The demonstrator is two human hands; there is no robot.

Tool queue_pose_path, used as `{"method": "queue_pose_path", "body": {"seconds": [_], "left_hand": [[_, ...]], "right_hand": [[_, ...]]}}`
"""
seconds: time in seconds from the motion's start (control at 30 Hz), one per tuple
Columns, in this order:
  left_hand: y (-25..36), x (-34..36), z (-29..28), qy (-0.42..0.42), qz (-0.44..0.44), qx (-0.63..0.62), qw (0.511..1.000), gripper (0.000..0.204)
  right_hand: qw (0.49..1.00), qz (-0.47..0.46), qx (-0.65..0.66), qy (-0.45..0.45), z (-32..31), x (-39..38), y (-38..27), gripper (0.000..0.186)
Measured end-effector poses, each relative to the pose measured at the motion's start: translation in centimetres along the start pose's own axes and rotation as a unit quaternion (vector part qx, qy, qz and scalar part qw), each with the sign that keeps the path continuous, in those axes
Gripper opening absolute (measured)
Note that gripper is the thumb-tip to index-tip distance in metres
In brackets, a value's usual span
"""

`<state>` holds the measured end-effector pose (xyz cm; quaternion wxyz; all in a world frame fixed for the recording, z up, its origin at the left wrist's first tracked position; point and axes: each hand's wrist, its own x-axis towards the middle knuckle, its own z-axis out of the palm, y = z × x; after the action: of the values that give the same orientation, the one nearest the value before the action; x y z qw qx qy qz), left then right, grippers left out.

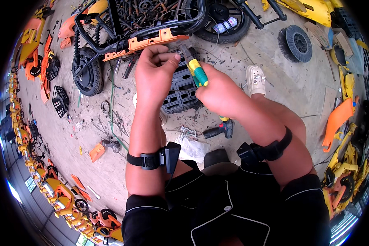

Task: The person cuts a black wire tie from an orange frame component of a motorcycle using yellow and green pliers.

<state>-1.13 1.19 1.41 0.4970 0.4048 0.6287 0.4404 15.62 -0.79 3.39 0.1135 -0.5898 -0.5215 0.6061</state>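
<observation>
My right hand (219,88) is wrapped round the yellow and green handles of a pair of pliers (196,70). Their metal jaws point up and away, close to the right end of an orange plastic trim panel (151,41). That panel lies along the near edge of a black tubular vehicle frame (110,41). Just below the panel, my left hand (153,74) has its fingers curled in and the thumb near the forefinger. Anything inside that grip is too small or hidden to name.
A black slotted plastic crate (180,88) stands below my hands. Nearer me are a cordless drill (220,130) and a clear plastic bag (192,148). A wheel (223,24) and a wire spool (295,44) lie beyond on the right. Scraps and yellow and orange vehicle parts surround the floor.
</observation>
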Motion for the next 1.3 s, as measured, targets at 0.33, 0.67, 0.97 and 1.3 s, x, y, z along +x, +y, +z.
{"method": "queue_pose_path", "body": {"seconds": [0.33, 0.67, 0.97, 1.3], "left_hand": [[-0.3, 0.1, -0.1, -0.012, -0.003, -0.013, 1.000, 0.030], [-0.1, -0.1, -0.4, -0.011, 0.000, 0.003, 1.000, 0.028], [-0.3, 0.0, -0.6, -0.015, 0.000, 0.003, 1.000, 0.025], [0.1, -0.2, -0.9, -0.009, 0.005, -0.007, 1.000, 0.025]], "right_hand": [[0.995, -0.041, -0.085, 0.026, 0.3, -0.3, 0.2, 0.066], [0.993, -0.060, -0.096, 0.024, 0.5, -0.1, 0.6, 0.063], [0.990, -0.087, -0.107, 0.028, 0.4, 0.0, 1.3, 0.062], [0.997, -0.053, -0.064, -0.001, 0.1, 0.1, 0.5, 0.055]]}}
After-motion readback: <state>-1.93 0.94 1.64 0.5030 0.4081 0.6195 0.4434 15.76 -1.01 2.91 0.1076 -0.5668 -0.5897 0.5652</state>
